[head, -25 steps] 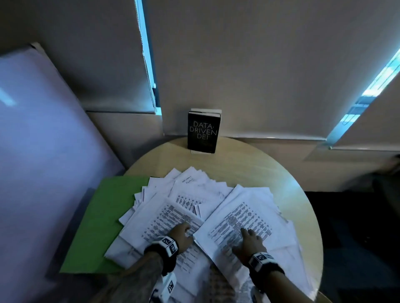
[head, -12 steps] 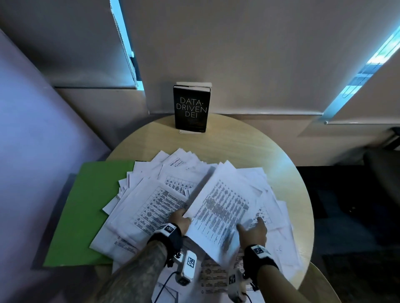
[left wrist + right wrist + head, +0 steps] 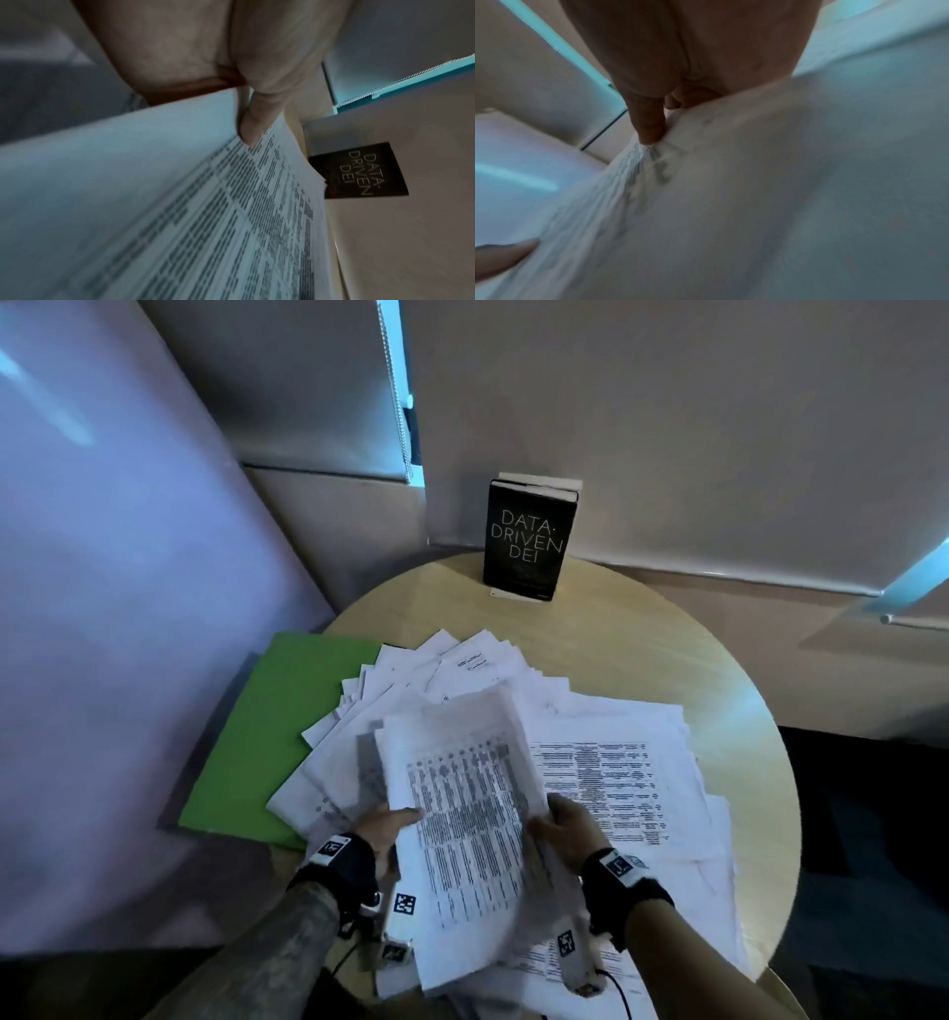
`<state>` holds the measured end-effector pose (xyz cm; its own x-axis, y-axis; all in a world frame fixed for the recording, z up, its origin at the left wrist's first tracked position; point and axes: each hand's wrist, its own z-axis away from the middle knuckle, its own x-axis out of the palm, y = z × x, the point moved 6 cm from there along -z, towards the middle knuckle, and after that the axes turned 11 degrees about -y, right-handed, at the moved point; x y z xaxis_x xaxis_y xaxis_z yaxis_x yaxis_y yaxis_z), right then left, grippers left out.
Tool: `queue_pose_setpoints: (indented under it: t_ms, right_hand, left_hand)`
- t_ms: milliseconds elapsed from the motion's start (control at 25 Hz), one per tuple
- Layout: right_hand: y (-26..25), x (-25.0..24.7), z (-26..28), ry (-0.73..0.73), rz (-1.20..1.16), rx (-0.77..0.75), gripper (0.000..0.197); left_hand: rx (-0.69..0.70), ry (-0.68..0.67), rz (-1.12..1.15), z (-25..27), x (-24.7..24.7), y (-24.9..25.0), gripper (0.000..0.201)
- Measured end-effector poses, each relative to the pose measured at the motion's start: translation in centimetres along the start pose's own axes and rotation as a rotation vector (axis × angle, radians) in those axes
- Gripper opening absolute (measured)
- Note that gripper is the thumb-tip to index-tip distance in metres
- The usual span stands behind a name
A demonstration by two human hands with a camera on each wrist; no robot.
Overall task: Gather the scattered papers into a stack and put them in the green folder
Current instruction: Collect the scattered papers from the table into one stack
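Note:
Several white printed papers (image 3: 606, 762) lie fanned over the round wooden table (image 3: 642, 649). A small bundle of sheets (image 3: 462, 814) is raised off the pile between my hands. My left hand (image 3: 390, 824) pinches its left edge, thumb on the printed face (image 3: 246, 130). My right hand (image 3: 560, 824) grips the right edge, thumb on top and fingers underneath (image 3: 652, 130). The green folder (image 3: 277, 742) lies flat at the table's left, partly under the fanned papers and overhanging the table edge.
A black book titled DATA-DRIVEN DEI (image 3: 529, 539) stands upright at the table's far edge against the wall. A large pale panel (image 3: 113, 557) leans at the left. Window blinds (image 3: 667, 428) cover the wall behind. Dark floor lies to the right of the table.
Both hands went from pressing flat on the papers to lifting a bundle of sheets from the right pile and carrying it leftward, toward the middle.

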<state>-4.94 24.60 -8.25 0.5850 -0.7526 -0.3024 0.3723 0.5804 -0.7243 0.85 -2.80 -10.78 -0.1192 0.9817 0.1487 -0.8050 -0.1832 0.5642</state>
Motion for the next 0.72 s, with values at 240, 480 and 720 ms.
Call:
queue_pose_setpoints:
  t_ms: [240,480,720]
  right_hand:
    - [-6.1,2.6,-4.3,0.122,0.544,-0.067,0.056]
    - [-7.4,5.5,-7.3,0.07,0.763,0.164,0.071]
    - [-7.2,4.5,-5.8,0.185,0.361,0.102,0.003]
  left_hand:
    - [0.021,0.439,-0.115,3.4,-9.8,-2.0,0.067]
    - [-0.124,0.463,-0.192,2.1,-15.3,-4.6,0.085]
    - [-0.1,0.409,-0.239,1.7,-16.0,-4.0,0.079]
